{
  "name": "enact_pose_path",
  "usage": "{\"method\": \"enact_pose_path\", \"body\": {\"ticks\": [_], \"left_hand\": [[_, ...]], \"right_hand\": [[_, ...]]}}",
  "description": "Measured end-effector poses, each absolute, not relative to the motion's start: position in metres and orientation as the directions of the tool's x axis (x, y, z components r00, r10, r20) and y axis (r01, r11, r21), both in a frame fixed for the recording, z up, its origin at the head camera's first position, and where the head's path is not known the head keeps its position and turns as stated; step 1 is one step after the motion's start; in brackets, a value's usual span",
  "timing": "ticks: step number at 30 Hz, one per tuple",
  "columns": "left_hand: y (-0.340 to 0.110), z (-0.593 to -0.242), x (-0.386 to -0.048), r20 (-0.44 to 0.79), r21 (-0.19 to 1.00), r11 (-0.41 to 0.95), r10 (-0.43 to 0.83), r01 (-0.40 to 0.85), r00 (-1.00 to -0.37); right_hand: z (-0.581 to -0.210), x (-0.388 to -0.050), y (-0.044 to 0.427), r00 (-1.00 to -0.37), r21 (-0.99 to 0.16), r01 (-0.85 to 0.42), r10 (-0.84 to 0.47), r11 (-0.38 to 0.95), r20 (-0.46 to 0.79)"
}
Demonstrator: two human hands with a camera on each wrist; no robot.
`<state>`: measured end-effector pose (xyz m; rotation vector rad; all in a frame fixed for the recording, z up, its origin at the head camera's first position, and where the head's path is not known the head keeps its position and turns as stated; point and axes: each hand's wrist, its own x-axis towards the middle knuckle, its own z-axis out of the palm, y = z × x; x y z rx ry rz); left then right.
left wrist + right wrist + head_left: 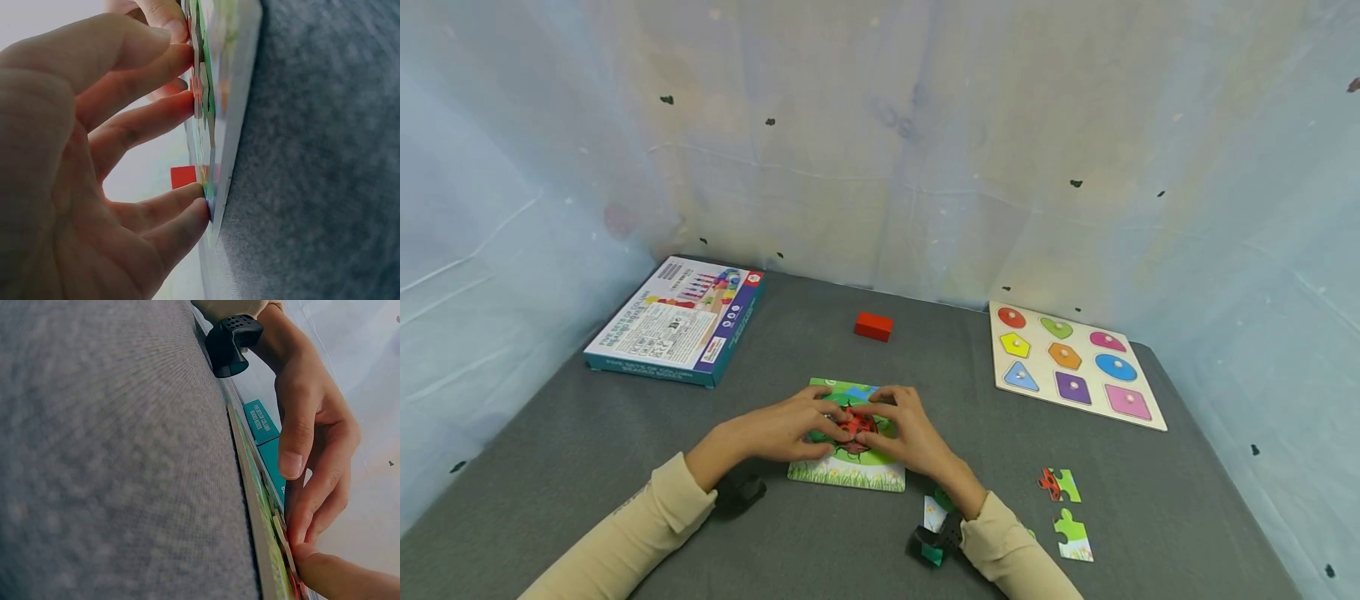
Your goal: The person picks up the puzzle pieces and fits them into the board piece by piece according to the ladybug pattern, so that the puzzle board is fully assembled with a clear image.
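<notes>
A jigsaw board [846, 477] with a red ladybug, green leaves and grass lies in the middle of the table. Over its left half, my left hand [786, 427] touches the ladybug pieces [854, 423] with its fingertips. From the other side, my right hand [913, 437] rests thumb and fingertips on the same ladybug area. In the left wrist view, the left fingers [147, 128] reach almost straight to the board's face, and some pieces sit slightly raised. The fingers hide part of the picture.
Loose puzzle pieces [1073, 537] lie at the right, and others [935, 512] show partly beneath the right wrist. A red block [874, 326] stands behind the board. A flat box [670, 321] is back left; a shape-peg board [1048, 392] is back right.
</notes>
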<state>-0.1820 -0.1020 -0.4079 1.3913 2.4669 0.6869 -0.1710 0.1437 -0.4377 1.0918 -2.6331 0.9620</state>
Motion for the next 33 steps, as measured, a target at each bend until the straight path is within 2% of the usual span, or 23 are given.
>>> {"method": "enact_pose_path", "body": {"ticks": [7,17,33], "left_hand": [[-0.1007,-0.4085,-0.1811,0.066,0.475,0.425,0.856,0.771,-0.513],[-0.1013,-0.4101,-0.1823,0.033,0.508,0.44,0.849,0.741,-0.527],[-0.1015,-0.4091,-0.1822,0.039,0.454,0.461,0.844,0.762,-0.534]], "right_hand": [[-0.4389,-0.1721,0.1443,-0.733,-0.517,-0.672,-0.578,0.53,0.359],[-0.4427,-0.1727,0.1442,-0.762,-0.549,-0.635,-0.556,0.544,0.331],[-0.4409,-0.1723,0.1418,-0.744,-0.546,-0.657,-0.563,0.52,0.359]]}}
